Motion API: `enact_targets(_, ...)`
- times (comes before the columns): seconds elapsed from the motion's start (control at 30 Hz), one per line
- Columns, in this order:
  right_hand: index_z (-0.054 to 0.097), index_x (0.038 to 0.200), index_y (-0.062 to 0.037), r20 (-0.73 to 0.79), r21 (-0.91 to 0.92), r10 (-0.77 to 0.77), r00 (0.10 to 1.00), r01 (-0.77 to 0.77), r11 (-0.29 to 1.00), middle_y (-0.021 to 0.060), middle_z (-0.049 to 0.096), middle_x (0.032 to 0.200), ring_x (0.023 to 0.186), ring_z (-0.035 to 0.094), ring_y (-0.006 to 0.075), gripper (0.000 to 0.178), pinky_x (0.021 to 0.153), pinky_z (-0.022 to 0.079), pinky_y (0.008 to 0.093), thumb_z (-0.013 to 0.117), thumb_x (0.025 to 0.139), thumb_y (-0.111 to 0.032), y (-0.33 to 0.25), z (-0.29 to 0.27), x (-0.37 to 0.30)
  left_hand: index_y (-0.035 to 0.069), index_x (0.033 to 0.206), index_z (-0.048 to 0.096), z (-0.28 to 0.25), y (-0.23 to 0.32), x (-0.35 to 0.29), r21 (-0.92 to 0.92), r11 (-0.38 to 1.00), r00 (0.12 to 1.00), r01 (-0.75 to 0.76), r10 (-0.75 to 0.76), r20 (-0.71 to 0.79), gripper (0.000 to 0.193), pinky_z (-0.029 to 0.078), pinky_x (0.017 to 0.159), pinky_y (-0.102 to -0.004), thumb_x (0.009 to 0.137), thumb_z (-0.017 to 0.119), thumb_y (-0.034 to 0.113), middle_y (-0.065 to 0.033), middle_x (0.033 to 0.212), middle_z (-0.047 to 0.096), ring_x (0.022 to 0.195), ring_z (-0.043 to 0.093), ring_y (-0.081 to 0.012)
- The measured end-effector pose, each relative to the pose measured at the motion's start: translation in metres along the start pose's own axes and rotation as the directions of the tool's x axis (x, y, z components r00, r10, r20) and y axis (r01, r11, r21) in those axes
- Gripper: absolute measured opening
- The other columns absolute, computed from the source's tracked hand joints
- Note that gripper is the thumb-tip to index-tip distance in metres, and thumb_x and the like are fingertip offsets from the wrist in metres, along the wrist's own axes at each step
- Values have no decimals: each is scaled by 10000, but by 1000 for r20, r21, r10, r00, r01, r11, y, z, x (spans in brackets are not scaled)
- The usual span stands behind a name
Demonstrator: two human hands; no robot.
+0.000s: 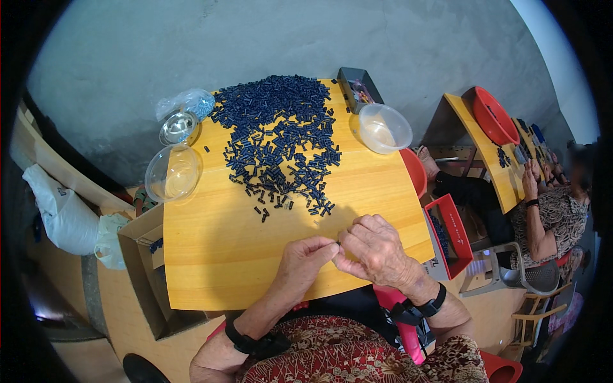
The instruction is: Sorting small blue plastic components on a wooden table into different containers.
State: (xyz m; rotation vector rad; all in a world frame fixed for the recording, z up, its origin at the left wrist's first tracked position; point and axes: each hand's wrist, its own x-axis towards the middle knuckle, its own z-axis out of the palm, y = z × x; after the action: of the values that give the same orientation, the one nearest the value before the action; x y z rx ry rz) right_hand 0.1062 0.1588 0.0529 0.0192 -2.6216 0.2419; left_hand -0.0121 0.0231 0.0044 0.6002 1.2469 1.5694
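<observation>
Near the front edge of the table my left hand (300, 262) and my right hand (375, 251) meet at the fingertips. Between them shows the dark end of a small black piece (338, 243), mostly hidden by the fingers. My left thumb and forefinger pinch at it. The right fingers are curled closed against the same spot. Beyond my hands spreads a large pile of small black tube-shaped pieces (274, 102), dense at the far side and scattered toward me. A few tiny clear bits (317, 222) lie just ahead of my hands.
Clear plastic bowls stand at the table's left (172, 175) and right (385, 131) edges. A grey tray (361, 89) holds small coloured packets. An open cardboard box (142, 255) stands at left, a red box (456, 239) at right. A co-worker (543, 223) sits at another table, right.
</observation>
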Motion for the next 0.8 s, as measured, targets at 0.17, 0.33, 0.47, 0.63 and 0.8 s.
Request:
enact_targets(0.17, 573, 732, -66, -4, 51, 2, 1000, -2, 999, 64, 515, 695, 691, 537, 245, 180, 601, 441, 361, 736, 714, -140, 2, 4, -2, -14, 959, 703, -2, -4, 1, -61, 998, 999, 33, -32, 20, 164, 451, 769, -220, 929, 635, 132, -11, 874, 675, 820, 575, -61)
enact_targets(0.33, 594, 780, -53, -68, 90, 40, 997, -33, 995, 79, 537, 713, 676, 554, 259, 196, 605, 471, 370, 757, 702, -131, 3, 4, -1, -7, 1063, 664, 3, 1, 1, -1, 1000, 999, 15, -15, -33, 252, 451, 820, -248, 965, 609, 219, -27, 986, 673, 896, 576, -80)
enact_targets(0.47, 606, 831, -33, -44, 135, 61, 997, -54, 989, 92, 562, 736, 708, 579, 270, 224, 631, 495, 374, 764, 708, -133, -10, 9, 5, -12, 1143, 621, 9, -2, 8, 11, 998, 992, -67, 67, -107, 295, 443, 902, -278, 997, 553, 236, -54, 1066, 655, 986, 575, -108)
enact_targets(0.63, 609, 872, -15, -73, 255, 40, 997, -20, 967, 111, 595, 773, 731, 608, 282, 247, 659, 523, 374, 768, 715, -121, -14, 27, 2, -48, 1146, 620, 22, 2, 13, -230, 948, 971, -222, 193, -142, 346, 429, 964, -294, 1012, 515, 253, -112, 1088, 644, 1036, 581, -159)
enact_targets(0.8, 611, 893, -17, -31, 317, 79, 996, -65, 946, 132, 628, 803, 741, 644, 289, 265, 661, 542, 371, 778, 713, -118, -13, 41, -8, -71, 1059, 649, 16, -3, 12, -280, 950, 989, -137, 116, -88, 366, 449, 974, -319, 1018, 488, 255, -163, 1131, 649, 1055, 599, -200)
